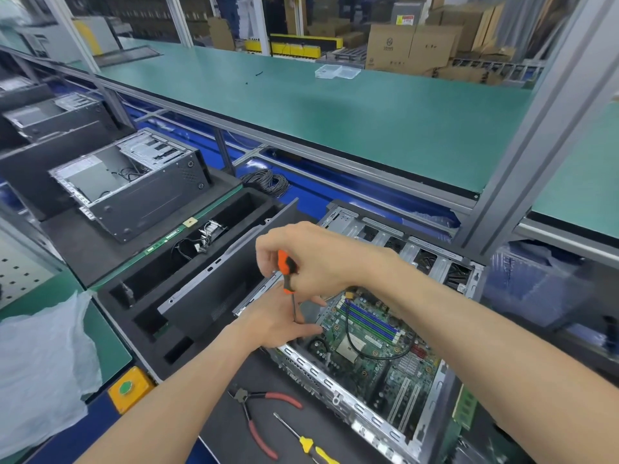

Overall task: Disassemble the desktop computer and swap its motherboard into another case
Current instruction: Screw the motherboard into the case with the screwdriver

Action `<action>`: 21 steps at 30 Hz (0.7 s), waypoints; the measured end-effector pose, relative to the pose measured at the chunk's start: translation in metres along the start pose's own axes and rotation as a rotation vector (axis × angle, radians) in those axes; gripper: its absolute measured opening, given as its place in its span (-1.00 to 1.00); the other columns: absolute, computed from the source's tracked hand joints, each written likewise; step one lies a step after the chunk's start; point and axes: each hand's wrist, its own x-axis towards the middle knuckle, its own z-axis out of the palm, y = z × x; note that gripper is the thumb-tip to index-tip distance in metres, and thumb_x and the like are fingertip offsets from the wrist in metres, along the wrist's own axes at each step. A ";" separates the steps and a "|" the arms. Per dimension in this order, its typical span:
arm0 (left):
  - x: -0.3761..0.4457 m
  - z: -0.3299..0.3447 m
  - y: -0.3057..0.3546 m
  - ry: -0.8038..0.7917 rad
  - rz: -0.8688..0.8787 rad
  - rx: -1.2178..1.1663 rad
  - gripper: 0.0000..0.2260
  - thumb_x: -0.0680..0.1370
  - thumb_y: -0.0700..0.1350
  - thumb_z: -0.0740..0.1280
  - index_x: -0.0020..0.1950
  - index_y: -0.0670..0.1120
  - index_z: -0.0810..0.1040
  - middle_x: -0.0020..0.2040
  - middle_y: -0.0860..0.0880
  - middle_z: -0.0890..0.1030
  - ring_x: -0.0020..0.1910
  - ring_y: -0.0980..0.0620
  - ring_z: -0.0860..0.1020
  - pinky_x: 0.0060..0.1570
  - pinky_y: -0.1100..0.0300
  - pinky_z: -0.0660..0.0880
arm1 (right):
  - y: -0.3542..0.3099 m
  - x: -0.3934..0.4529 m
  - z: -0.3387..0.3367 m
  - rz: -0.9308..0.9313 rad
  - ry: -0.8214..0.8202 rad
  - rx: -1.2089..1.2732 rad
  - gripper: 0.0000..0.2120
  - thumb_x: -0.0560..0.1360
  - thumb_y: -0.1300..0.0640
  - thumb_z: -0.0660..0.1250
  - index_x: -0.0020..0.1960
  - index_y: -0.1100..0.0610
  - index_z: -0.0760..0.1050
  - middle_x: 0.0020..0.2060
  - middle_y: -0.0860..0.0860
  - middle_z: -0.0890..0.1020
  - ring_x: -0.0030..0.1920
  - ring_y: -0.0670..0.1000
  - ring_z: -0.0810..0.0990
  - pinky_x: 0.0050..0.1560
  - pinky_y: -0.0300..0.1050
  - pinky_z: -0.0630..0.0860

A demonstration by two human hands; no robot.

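R hand (318,259): grips orange screwdriver (287,271) upright, tip down at board's 10 o'clock corner.
L hand (279,321): fingers pinch the shaft low, steadying tip.
Motherboard (371,343): lies flat in open case (338,393) on desk, at 5 o'clock from hands.
Handling: prob. stiff but fragile, light; hold by bare edges, avoid socket & slots.
Room: case walls tight; black cable (348,333) loops across. Pliers (254,413), yellow driver (311,445) at 6 o'clock. Spare case (134,182) at 10 o'clock.

Electronics assembly factory: long green-matted workbench (335,105), aluminium frame posts (536,122), stacked cardboard boxes (412,45), open computer cases (134,182).
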 end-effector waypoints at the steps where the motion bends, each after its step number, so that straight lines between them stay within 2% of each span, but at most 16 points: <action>1: 0.001 0.000 0.000 0.015 0.013 0.013 -0.62 0.37 0.45 0.32 0.16 0.47 0.42 -0.32 0.40 0.55 -0.08 0.53 0.41 -0.19 0.36 0.33 | 0.003 -0.002 -0.001 0.005 0.015 0.038 -0.69 0.33 0.34 0.35 0.01 0.05 0.51 -0.10 -0.04 0.53 -0.11 0.01 0.54 -0.23 -0.07 0.50; 3: 0.003 0.001 -0.003 0.029 0.020 0.031 -0.65 0.36 0.47 0.31 0.10 0.57 0.34 -0.27 0.32 0.58 -0.04 0.52 0.40 -0.11 0.36 0.33 | 0.005 -0.003 0.001 0.061 0.117 -0.128 -0.84 0.41 0.10 0.39 -0.06 0.01 0.44 -0.18 -0.04 0.49 -0.18 0.06 0.52 -0.31 -0.02 0.42; 5: 0.005 0.002 -0.004 0.032 -0.001 0.022 -0.66 0.34 0.48 0.31 0.07 0.57 0.37 -0.27 0.25 0.54 -0.05 0.42 0.42 -0.09 0.31 0.35 | 0.003 -0.001 0.008 0.153 0.255 -0.484 -0.68 0.53 -0.18 0.29 -0.14 0.05 0.33 -0.34 -0.03 0.34 -0.38 0.06 0.37 -0.41 -0.09 0.19; 6: 0.005 0.003 -0.004 0.024 -0.007 0.018 -0.69 0.34 0.47 0.32 0.05 0.53 0.42 -0.29 0.25 0.54 -0.07 0.42 0.42 -0.14 0.30 0.35 | 0.000 0.001 0.011 0.161 0.284 -0.571 -0.64 0.56 -0.20 0.24 -0.14 0.08 0.31 -0.37 -0.03 0.27 -0.41 0.07 0.30 -0.42 -0.09 0.13; 7: 0.004 0.003 -0.004 0.010 0.000 0.011 -0.75 0.37 0.44 0.34 0.00 0.49 0.44 -0.35 0.28 0.54 -0.12 0.49 0.41 -0.23 0.32 0.32 | -0.001 0.003 0.015 0.129 0.297 -0.571 -0.65 0.58 -0.15 0.24 -0.12 0.13 0.32 -0.38 -0.01 0.26 -0.40 0.10 0.32 -0.42 -0.08 0.17; 9: 0.002 0.004 -0.002 -0.003 0.025 0.018 -0.90 0.42 0.37 0.36 -0.20 0.45 0.47 -0.50 0.38 0.45 -0.33 0.55 0.38 -0.40 0.37 0.20 | 0.000 0.006 0.019 0.049 0.253 -0.431 -0.83 0.54 0.07 0.27 -0.08 0.17 0.37 -0.35 0.03 0.39 -0.31 0.16 0.45 -0.37 0.03 0.39; 10: 0.001 0.004 0.000 0.001 0.026 0.018 -0.88 0.44 0.36 0.35 -0.23 0.41 0.48 -0.53 0.38 0.42 -0.40 0.52 0.37 -0.44 0.37 0.17 | 0.000 0.007 0.018 0.018 0.222 -0.340 -0.90 0.49 0.16 0.28 -0.05 0.16 0.38 -0.33 0.04 0.46 -0.28 0.14 0.49 -0.31 0.06 0.45; 11: 0.001 0.004 0.000 -0.003 0.025 0.011 -0.87 0.43 0.37 0.35 -0.12 0.40 0.49 -0.53 0.36 0.44 -0.41 0.50 0.38 -0.44 0.36 0.18 | 0.002 0.006 0.017 -0.001 0.197 -0.250 -0.86 0.44 0.23 0.29 -0.02 0.14 0.38 -0.30 0.03 0.52 -0.26 0.10 0.50 -0.28 0.04 0.46; 13: 0.002 0.003 -0.004 0.002 0.014 -0.013 -0.67 0.39 0.42 0.35 0.13 0.46 0.45 -0.46 0.33 0.52 -0.30 0.53 0.40 -0.34 0.32 0.28 | 0.006 0.003 0.014 -0.005 0.156 -0.044 -0.70 0.34 0.32 0.32 0.01 0.09 0.40 -0.28 -0.06 0.56 -0.26 -0.04 0.51 -0.28 -0.05 0.44; 14: 0.003 0.004 -0.006 0.000 0.014 -0.010 -0.61 0.38 0.44 0.35 0.17 0.48 0.41 -0.42 0.33 0.54 -0.24 0.55 0.39 -0.31 0.31 0.30 | 0.007 0.001 0.014 -0.004 0.160 0.069 -0.67 0.30 0.35 0.34 0.00 0.07 0.42 -0.27 -0.08 0.58 -0.26 -0.09 0.53 -0.28 -0.07 0.47; 16: 0.003 0.006 -0.008 0.010 0.034 0.007 -0.64 0.36 0.44 0.36 0.12 0.54 0.37 -0.36 0.27 0.57 -0.20 0.59 0.36 -0.32 0.35 0.25 | 0.015 -0.003 0.021 0.020 0.205 0.265 -0.70 0.31 0.35 0.39 -0.05 0.07 0.48 -0.26 -0.08 0.62 -0.27 -0.11 0.56 -0.23 -0.11 0.53; 18: 0.003 0.006 -0.007 0.078 0.058 0.028 -0.67 0.35 0.43 0.38 -0.01 0.64 0.29 -0.33 0.12 0.55 -0.21 0.60 0.37 -0.38 0.41 0.21 | 0.023 -0.007 0.037 0.068 0.294 0.358 -0.85 0.39 0.27 0.45 -0.13 0.12 0.50 -0.32 -0.03 0.59 -0.33 -0.07 0.51 -0.23 -0.12 0.51; 20: 0.003 0.005 -0.006 0.099 0.072 0.034 -0.66 0.33 0.40 0.41 -0.09 0.67 0.27 -0.39 0.19 0.49 -0.20 0.59 0.39 -0.37 0.44 0.21 | 0.030 -0.010 0.056 0.109 0.405 0.340 -0.81 0.47 0.16 0.45 -0.20 0.16 0.45 -0.42 -0.04 0.47 -0.39 -0.07 0.41 -0.29 -0.27 0.38; 21: 0.003 0.005 -0.006 0.083 0.068 0.030 -0.72 0.34 0.39 0.41 -0.14 0.64 0.31 -0.40 0.22 0.53 -0.19 0.56 0.41 -0.35 0.44 0.23 | 0.033 -0.011 0.063 0.119 0.443 0.316 -0.77 0.50 0.12 0.42 -0.22 0.17 0.42 -0.44 -0.03 0.44 -0.39 -0.06 0.38 -0.32 -0.28 0.34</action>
